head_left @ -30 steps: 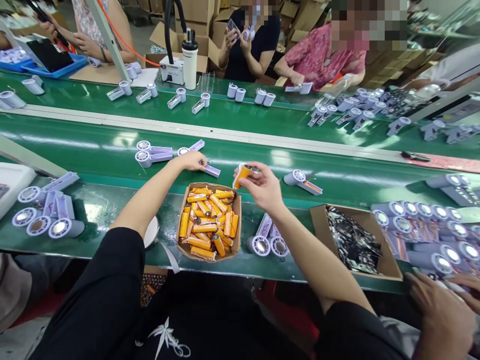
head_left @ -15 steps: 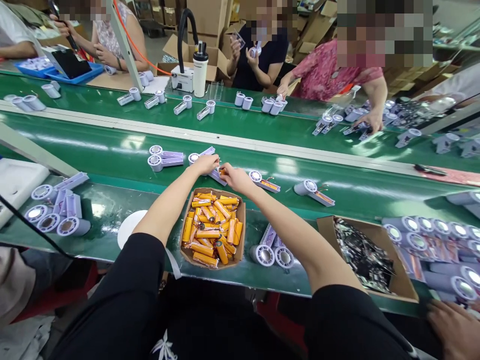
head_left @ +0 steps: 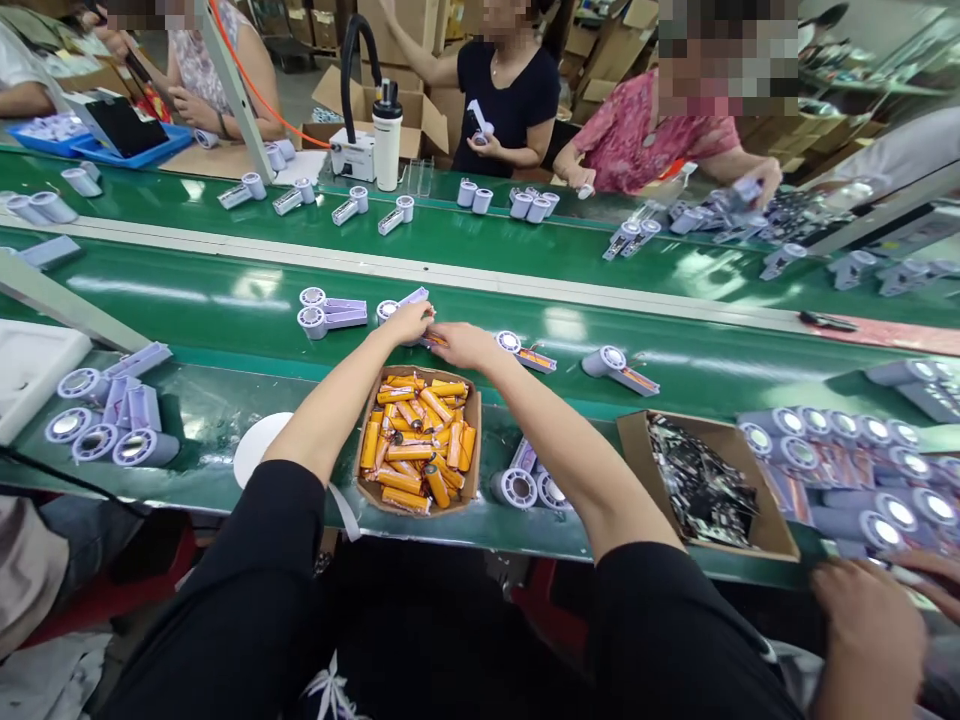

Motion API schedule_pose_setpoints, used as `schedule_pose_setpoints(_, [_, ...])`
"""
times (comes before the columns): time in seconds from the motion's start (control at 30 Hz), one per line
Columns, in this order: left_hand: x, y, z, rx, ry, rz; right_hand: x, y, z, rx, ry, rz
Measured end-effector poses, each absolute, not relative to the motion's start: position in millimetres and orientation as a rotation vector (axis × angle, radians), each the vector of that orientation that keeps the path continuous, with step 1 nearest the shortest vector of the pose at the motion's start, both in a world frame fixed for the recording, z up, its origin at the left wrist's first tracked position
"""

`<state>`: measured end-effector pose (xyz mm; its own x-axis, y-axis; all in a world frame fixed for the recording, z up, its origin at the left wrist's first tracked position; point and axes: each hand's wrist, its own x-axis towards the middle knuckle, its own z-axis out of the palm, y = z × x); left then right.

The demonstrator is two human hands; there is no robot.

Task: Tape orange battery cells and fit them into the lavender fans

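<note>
Both hands meet over the green belt, just beyond a cardboard box (head_left: 457,508) of orange batteries. My left hand (head_left: 411,322) has its fingers closed at the near housing; what they pinch is too small to make out. Beside it, my right hand (head_left: 463,345) has closed fingers on an orange battery (head_left: 435,341) at the handle of a housing. A lilac housing (head_left: 388,310) lies under and behind my left hand. To the left rest two lilac housings (head_left: 313,320); to the right, a housing with an orange battery in its handle (head_left: 510,343).
Lilac housings (head_left: 142,447) stand at the left, near a white disc (head_left: 259,450). On the right are a box of dark parts (head_left: 780,535), many housings (head_left: 855,520) and another person's hand (head_left: 870,620). People sit across the green belt (head_left: 180,285).
My right hand has shifted slightly left, towards my left hand, and the orange battery now lies lower along the handle. Across the belt, one person has raised an arm.
</note>
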<state>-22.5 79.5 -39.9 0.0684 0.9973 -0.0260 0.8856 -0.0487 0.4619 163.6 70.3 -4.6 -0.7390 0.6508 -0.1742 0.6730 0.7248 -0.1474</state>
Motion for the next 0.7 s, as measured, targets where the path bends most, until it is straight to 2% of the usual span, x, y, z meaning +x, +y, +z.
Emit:
schedule_pose_setpoints(0.13, [-31,29,-34,2.01,1.797,0.64,200,35,1,0.83,3.046,-0.474])
schedule_pose_setpoints(0.2, [-39,-13,-35,1.962,1.694,0.798,212,20,-5,0.727,3.018,-0.436])
schedule_pose_setpoints(0.3, [-59,-89,-35,1.838,1.665,0.935,223,9,-14,0.839,2.976,-0.384])
schedule_pose_setpoints(0.37, [-79,-145,-34,1.748,1.824,0.986,231,8,-15,1.067,3.002,-0.52])
schedule_pose_setpoints(0.43, [-104,-201,-36,1.68,2.056,0.988,244,7,-12,1.407,3.01,-0.892])
schedule_pose_setpoints(0.5, [-131,-251,-46,1.712,2.218,0.841,255,-1,-9,1.631,2.878,-1.577])
schedule_pose_setpoints(0.57, [-153,-288,-61,1.814,2.232,0.573,260,-17,-8,1.583,2.581,-2.317])
schedule_pose_setpoints(0.6, [-160,-301,-68,1.864,2.205,0.443,259,-28,-9,1.508,2.435,-2.575])
schedule_pose_setpoints(0.63, [-165,-310,-73,1.908,2.175,0.338,256,-39,-10,1.444,2.33,-2.733])
schedule_pose_setpoints(0.7, [-167,-320,-76,1.978,2.127,0.227,247,-64,-13,1.365,2.254,-2.819])
